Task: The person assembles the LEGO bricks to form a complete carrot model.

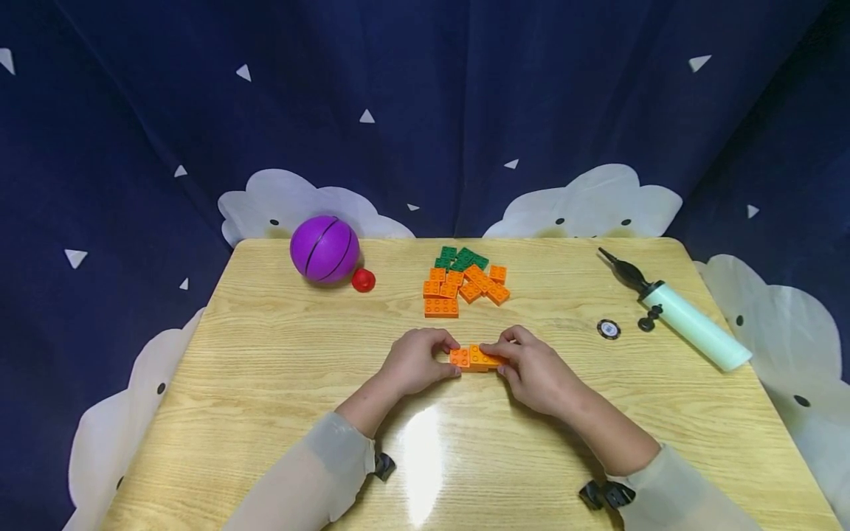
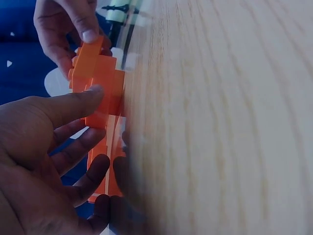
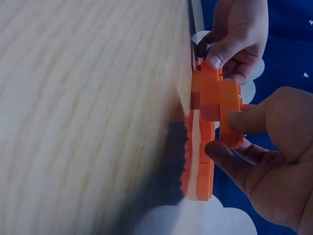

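At the middle of the table, my two hands hold a small stack of orange toy building bricks [image 1: 460, 358]. My left hand [image 1: 413, 363] pinches its left end between thumb and fingers. An orange brick [image 1: 475, 355] forms the top layer, and my right hand [image 1: 539, 375] pinches its right end. In the right wrist view this top brick [image 3: 229, 110] overhangs the lower bricks [image 3: 210, 100] on the right hand's side. Seen from the left wrist, the left thumb presses the side of the stack [image 2: 102, 76]. Whether the studs are fully seated cannot be told.
Beyond the hands lie several loose orange bricks [image 1: 441, 307], with green bricks [image 1: 468, 258] behind. A purple ball [image 1: 325, 249] and a small red object [image 1: 363, 280] are back left. To the right are a mint-green hand pump [image 1: 693, 324], a round chip [image 1: 608, 329] and a small black piece [image 1: 647, 323].
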`<move>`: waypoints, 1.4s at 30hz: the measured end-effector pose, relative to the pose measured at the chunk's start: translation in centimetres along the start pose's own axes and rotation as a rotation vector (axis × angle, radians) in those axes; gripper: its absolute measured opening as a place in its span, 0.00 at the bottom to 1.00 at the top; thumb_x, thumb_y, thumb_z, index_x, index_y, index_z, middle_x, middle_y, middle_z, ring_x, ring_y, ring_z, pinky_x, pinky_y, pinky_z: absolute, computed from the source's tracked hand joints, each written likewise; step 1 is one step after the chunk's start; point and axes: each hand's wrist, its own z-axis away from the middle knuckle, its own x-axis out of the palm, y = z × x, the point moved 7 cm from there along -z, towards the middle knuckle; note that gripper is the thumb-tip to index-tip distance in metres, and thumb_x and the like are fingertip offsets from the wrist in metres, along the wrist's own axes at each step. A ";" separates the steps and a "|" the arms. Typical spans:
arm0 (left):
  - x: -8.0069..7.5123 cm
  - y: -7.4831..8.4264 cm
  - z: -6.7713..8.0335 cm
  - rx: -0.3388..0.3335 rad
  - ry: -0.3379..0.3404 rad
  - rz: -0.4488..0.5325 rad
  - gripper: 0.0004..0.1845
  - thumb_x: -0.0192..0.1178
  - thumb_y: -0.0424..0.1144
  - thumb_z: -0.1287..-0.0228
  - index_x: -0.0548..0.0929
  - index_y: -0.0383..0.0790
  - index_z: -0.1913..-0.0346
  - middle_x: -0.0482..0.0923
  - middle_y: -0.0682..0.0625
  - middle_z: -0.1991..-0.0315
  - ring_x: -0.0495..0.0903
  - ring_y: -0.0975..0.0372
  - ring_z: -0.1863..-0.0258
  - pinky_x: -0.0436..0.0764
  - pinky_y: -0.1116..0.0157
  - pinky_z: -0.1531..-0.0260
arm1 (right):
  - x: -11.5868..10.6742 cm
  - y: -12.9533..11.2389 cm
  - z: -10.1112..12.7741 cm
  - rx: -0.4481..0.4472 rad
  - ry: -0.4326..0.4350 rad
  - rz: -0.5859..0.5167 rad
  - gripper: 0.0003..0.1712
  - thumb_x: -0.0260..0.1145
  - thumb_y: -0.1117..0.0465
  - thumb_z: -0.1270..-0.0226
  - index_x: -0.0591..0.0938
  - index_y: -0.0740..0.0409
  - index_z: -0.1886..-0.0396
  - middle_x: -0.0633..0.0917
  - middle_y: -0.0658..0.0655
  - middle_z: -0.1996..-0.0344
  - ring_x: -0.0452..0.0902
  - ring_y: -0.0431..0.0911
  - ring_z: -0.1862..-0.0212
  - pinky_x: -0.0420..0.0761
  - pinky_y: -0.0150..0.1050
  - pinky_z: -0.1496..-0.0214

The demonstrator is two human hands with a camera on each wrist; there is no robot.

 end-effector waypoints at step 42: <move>0.0 -0.4 0.2 -0.008 -0.023 0.043 0.20 0.81 0.48 0.46 0.88 0.54 0.50 0.86 0.58 0.56 0.81 0.60 0.53 0.76 0.56 0.44 | -0.2 2.8 1.2 0.004 0.009 -0.183 0.24 0.73 0.62 0.31 0.83 0.54 0.36 0.82 0.50 0.44 0.82 0.45 0.45 0.83 0.48 0.44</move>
